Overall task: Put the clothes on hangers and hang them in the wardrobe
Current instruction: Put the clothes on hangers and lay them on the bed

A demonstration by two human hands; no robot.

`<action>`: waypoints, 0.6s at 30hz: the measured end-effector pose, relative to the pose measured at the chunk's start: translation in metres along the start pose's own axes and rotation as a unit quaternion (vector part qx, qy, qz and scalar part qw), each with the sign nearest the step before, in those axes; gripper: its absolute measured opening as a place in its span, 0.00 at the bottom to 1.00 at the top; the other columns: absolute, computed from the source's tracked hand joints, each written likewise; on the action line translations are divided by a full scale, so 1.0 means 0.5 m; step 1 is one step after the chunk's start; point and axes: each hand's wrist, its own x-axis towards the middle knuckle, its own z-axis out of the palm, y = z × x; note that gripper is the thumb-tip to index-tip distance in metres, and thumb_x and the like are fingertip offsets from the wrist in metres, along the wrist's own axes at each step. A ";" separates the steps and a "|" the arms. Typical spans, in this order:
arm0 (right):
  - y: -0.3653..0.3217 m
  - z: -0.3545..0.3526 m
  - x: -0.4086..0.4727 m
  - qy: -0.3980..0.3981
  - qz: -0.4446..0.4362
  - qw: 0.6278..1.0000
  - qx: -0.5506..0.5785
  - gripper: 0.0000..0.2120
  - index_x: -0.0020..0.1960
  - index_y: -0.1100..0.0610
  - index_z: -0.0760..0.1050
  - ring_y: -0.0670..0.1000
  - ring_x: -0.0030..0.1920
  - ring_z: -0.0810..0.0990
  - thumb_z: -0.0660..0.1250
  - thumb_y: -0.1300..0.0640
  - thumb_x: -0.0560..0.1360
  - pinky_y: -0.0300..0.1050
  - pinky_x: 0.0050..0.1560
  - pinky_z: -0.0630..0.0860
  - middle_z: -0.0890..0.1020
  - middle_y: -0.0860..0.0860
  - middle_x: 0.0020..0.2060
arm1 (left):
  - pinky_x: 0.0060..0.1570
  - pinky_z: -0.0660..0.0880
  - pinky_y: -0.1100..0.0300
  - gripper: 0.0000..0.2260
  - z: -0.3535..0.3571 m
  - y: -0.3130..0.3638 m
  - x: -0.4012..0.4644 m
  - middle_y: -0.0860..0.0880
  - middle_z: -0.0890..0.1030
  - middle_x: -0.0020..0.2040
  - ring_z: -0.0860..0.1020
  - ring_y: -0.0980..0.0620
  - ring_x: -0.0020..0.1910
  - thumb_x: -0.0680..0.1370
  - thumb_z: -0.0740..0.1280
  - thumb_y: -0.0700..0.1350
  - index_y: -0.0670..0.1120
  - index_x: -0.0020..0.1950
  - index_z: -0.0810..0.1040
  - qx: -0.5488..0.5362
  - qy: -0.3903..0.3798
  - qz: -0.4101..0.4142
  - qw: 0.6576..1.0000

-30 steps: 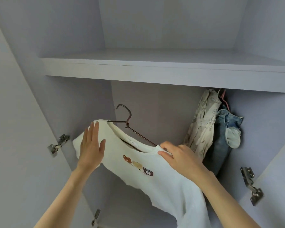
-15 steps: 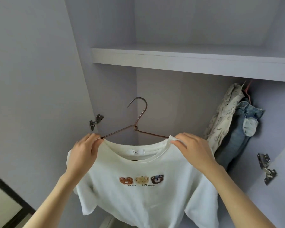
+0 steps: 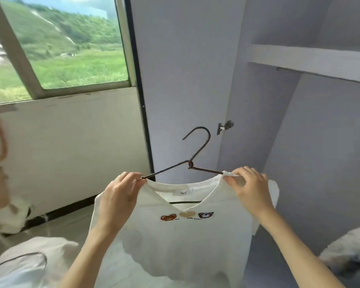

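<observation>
Cotton-like cloth: the white T-shirt (image 3: 181,235) was judged soft, light and limp, so that it would sag and slide wherever it was not supported.
Position of shirt: it was held up in front of the open wardrobe (image 3: 299,121), at its left side near the door, and was not yet hung inside; no rail could be seen.
Hanger: a thin dark wire hanger (image 3: 192,163) was seen inside the neckline, its hook free above the collar and its lower bar visible through the neck opening.
Stiffness of hanger: the wire was judged rigid but slender and smooth, so that the cloth could slip off a shoulder if it were tilted.
Left hand: the left hand (image 3: 121,196) was closed in a pinch on the shirt's left shoulder seam, just where the hanger arm entered the cloth.
Right hand: the right hand (image 3: 249,190) was closed likewise, a fold of the collar edge being pinched at the other hanger arm.
Where to hold: the neck of the hook, or both shoulders together as shown, was judged the safest hold; the hem or sleeves would give no control.
Weight: little force was judged to be needed; one hand would probably suffice for the lift.
Fragility: none was expected, though the neckline could be stretched by hard pulling.
Print: three small bear faces (image 3: 186,215) were seen across the chest, facing the camera.
</observation>
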 end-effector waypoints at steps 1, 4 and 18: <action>-0.026 0.017 -0.012 -0.021 -0.016 0.999 0.024 0.17 0.36 0.49 0.72 0.49 0.40 0.74 0.58 0.36 0.68 0.41 0.43 0.54 0.73 0.39 0.33 | 0.32 0.69 0.60 0.08 -0.030 -0.023 -0.042 0.57 0.79 0.42 0.77 0.53 0.37 0.76 0.64 0.57 0.54 0.46 0.77 -0.001 0.002 -0.028 1.000; -0.118 0.064 -0.047 -0.063 -0.079 0.993 0.063 0.12 0.37 0.50 0.72 0.49 0.39 0.75 0.65 0.41 0.68 0.42 0.44 0.56 0.74 0.40 0.34 | 0.34 0.69 0.61 0.05 -0.121 -0.078 -0.173 0.54 0.79 0.39 0.77 0.53 0.34 0.74 0.68 0.54 0.53 0.43 0.77 0.000 0.046 -0.085 0.995; -0.497 0.121 -0.242 -0.115 -0.260 0.932 0.224 0.14 0.35 0.57 0.80 0.47 0.35 0.75 0.74 0.45 0.63 0.40 0.39 0.72 0.80 0.48 0.31 | 0.27 0.71 0.57 0.20 -0.515 -0.097 -0.565 0.51 0.73 0.32 0.74 0.51 0.29 0.71 0.66 0.61 0.45 0.34 0.76 0.168 0.218 -0.245 0.929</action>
